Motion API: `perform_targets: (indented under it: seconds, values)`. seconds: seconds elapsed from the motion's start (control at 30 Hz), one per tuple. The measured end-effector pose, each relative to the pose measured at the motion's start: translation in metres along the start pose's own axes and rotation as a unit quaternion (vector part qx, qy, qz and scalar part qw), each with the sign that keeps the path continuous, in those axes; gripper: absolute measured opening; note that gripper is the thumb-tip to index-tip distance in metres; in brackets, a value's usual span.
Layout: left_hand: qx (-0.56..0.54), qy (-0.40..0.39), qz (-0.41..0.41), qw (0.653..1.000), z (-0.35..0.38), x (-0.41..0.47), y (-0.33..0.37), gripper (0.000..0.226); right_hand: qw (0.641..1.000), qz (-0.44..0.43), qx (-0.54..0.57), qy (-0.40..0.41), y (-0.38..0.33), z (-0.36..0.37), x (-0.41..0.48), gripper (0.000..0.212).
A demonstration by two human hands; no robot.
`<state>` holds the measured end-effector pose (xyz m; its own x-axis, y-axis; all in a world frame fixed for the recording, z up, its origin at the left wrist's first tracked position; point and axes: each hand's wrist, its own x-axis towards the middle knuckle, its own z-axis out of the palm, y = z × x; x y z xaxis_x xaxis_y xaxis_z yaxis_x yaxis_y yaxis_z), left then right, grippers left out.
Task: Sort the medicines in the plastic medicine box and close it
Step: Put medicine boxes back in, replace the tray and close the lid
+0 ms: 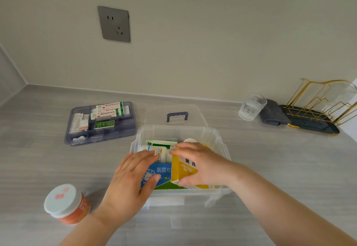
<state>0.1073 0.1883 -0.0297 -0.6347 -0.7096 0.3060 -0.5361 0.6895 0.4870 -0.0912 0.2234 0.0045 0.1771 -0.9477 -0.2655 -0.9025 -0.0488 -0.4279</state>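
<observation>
A clear plastic medicine box (220,141) stands open on the grey counter, with several medicine cartons inside. My left hand (131,180) rests on a blue and green carton (161,172), fingers spread flat over its left side. A yellow carton (183,170) stands next to it, gripped by my right hand (201,162) between thumb and fingers. Behind them lie a white bottle and a green and white carton (161,144). The box's clear lid with a blue handle (177,116) lies just behind the box.
A blue-grey divided tray (100,124) holding small medicine packs sits to the back left. An orange jar with a white cap (66,204) stands front left. A glass tumbler (251,106), a folded grey cloth (272,114) and a gold wire rack on a dark tray (316,108) stand at the right.
</observation>
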Motion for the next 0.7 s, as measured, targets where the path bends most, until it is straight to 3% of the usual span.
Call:
perform_targets:
  seconds: [0.27, 0.4, 0.47, 0.53, 0.63, 0.7]
  values:
    - [-0.022, -0.011, 0.01, 1.0, -0.005, 0.0, 0.0, 0.078, 1.0, -0.016, -0.005, -0.012, 0.005, 0.001, 0.004, 0.066]
    - [-0.075, 0.031, -0.012, 0.997, -0.01, 0.002, -0.004, 0.084, 0.993, -0.016, 0.048, 0.103, 0.006, -0.011, 0.013, 0.053]
    - [-0.08, 0.072, -0.029, 0.994, -0.018, 0.006, -0.01, 0.073, 0.988, -0.018, 0.018, 0.149, 0.008, -0.017, 0.026, 0.05]
    - [-0.064, 0.108, -0.047, 0.991, -0.03, 0.014, -0.025, 0.052, 0.99, -0.015, 0.008, 0.142, 0.005, -0.018, 0.044, 0.051]
    - [-0.036, 0.116, -0.101, 0.987, -0.047, 0.029, -0.066, 0.034, 0.987, -0.002, 0.075, 0.142, -0.006, -0.021, 0.079, 0.056]
    - [-0.034, 0.117, -0.183, 0.976, -0.058, 0.039, -0.103, 0.02, 0.978, 0.024, 0.139, 0.157, -0.016, -0.028, 0.109, 0.053]
